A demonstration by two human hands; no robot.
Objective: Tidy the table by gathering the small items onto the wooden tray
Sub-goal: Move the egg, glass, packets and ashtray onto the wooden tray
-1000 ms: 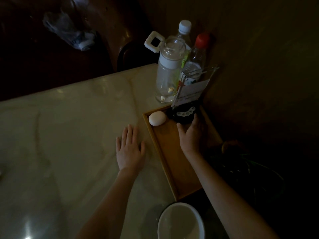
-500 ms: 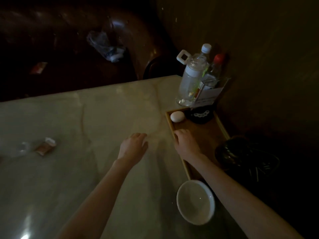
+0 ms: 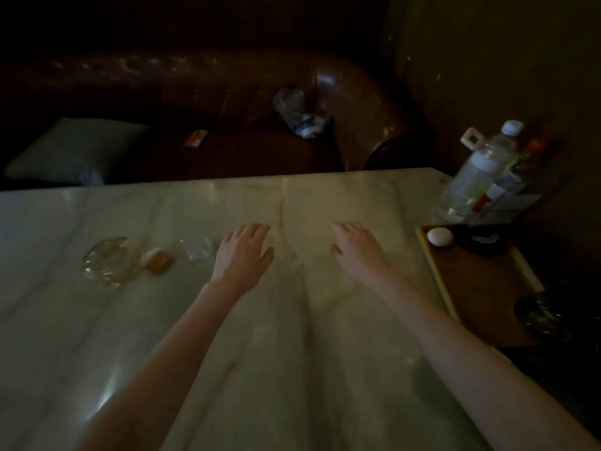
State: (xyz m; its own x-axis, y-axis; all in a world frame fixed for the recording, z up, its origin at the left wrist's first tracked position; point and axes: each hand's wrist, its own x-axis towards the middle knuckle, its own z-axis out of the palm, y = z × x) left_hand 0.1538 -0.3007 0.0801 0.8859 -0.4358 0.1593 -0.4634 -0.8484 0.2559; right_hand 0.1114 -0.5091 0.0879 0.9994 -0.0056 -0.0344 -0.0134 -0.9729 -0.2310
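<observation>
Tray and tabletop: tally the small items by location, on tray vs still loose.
On the wooden tray: 2 (white egg, black round item)
Loose on the table: 3 (glass dish, amber piece, small clear glass)
Total: 5

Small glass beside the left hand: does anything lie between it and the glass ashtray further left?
Yes. In the head view, a small amber item lies between the small glass and the glass ashtray.

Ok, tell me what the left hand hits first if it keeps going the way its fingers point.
Probably nothing on the table: the left hand points toward the far edge over bare marble. The small glass sits just to its left, likely off that line.
</observation>
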